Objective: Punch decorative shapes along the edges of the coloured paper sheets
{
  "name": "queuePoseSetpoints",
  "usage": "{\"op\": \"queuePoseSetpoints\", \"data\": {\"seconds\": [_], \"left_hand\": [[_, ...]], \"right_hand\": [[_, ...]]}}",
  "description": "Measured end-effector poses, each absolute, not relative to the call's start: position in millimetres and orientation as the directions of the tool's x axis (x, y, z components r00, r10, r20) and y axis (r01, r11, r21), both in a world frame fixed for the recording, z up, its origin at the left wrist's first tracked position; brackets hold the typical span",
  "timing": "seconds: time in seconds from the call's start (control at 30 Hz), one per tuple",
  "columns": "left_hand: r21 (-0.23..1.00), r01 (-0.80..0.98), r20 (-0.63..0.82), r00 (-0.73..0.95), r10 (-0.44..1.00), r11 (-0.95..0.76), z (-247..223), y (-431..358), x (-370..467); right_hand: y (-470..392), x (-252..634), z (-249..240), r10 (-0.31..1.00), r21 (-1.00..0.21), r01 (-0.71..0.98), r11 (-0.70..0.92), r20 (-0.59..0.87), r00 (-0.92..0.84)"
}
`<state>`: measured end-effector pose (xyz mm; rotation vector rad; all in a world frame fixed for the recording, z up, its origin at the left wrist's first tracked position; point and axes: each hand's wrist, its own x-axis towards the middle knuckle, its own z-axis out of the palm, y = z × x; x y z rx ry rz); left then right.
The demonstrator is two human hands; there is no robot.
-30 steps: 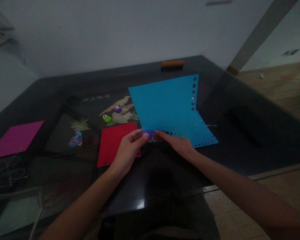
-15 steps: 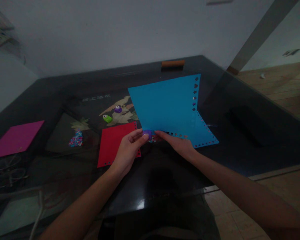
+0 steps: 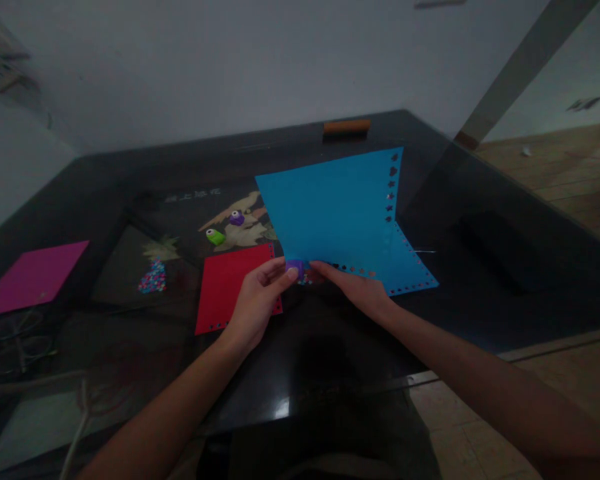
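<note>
blue sheet [image 3: 330, 207] partly punched

left hand [image 3: 254, 297] is wrapped round a purple punch [image 3: 295, 266] at the near edge, right hand [image 3: 355, 285] is pinching that edge, sheet bent up off the desk [image 3: 300, 367]. holes run down the right side and part of the near edge, none i can see up top. red sheet [image 3: 221, 280] has some too.

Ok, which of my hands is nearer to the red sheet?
Left. Your left hand is over part of the red sheet; your right hand is off to its right.
</note>
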<state>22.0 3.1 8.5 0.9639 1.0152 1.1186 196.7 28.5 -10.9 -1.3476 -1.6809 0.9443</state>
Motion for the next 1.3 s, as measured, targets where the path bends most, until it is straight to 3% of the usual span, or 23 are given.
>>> {"op": "queuePoseSetpoints", "data": {"seconds": [0.33, 0.47, 0.7, 0.9, 1.3], "left_hand": [[0.961, -0.230, -0.128, 0.115, 0.985, 0.152, 7.9, 3.0, 22.7], [0.961, -0.227, -0.134, 0.108, 0.985, 0.156, 8.1, 2.8, 22.6], [0.965, -0.224, -0.120, 0.098, 0.988, 0.139, 7.1, 3.6, 24.2], [0.967, -0.224, -0.098, 0.103, 0.990, 0.119, 3.4, 5.2, 25.8], [0.973, -0.205, -0.093, 0.087, 0.992, 0.109, 1.8, 5.4, 26.7]], "right_hand": [[28.6, 197.6, -15.0, 0.978, -0.875, 0.448, 0.182, 0.115, -0.174], [28.0, 199.8, -15.1, 0.989, -0.884, 0.451, 0.120, 0.065, -0.136], [23.1, 199.6, -2.4, 0.968, -0.885, 0.433, 0.172, 0.071, -0.239], [24.9, 192.5, -5.6, 0.985, -0.910, 0.384, 0.157, 0.116, -0.128], [26.6, 198.5, -12.3, 0.982, -0.893, 0.426, 0.143, 0.076, -0.170]]}}
